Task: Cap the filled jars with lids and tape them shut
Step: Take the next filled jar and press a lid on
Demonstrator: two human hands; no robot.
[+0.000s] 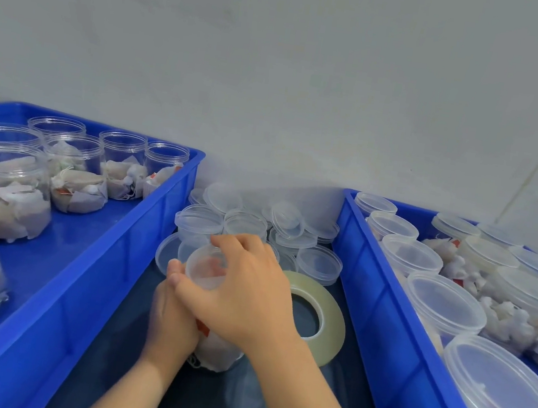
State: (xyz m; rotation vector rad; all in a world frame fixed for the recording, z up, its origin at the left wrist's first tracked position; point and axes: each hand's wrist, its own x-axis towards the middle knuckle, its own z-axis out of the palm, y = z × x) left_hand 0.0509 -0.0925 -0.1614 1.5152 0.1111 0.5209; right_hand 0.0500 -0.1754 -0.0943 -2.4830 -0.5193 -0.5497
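A filled jar [219,352] is gripped by the left hand [172,314]; a clear lid [206,269] is held on top by the right hand [248,291], tape roll [321,315] just beside.

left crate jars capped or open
Open: the jars in the left crate show bare threaded rims, with no lids on them.

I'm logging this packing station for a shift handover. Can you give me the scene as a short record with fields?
left hand: grips the filled jar between the bins
right hand: holds a clear lid at the jar's top
tape roll: lying flat, right of the jar, untouched
left bin: uncapped jars
right bin: capped jars
spare lids: piled behind the jar
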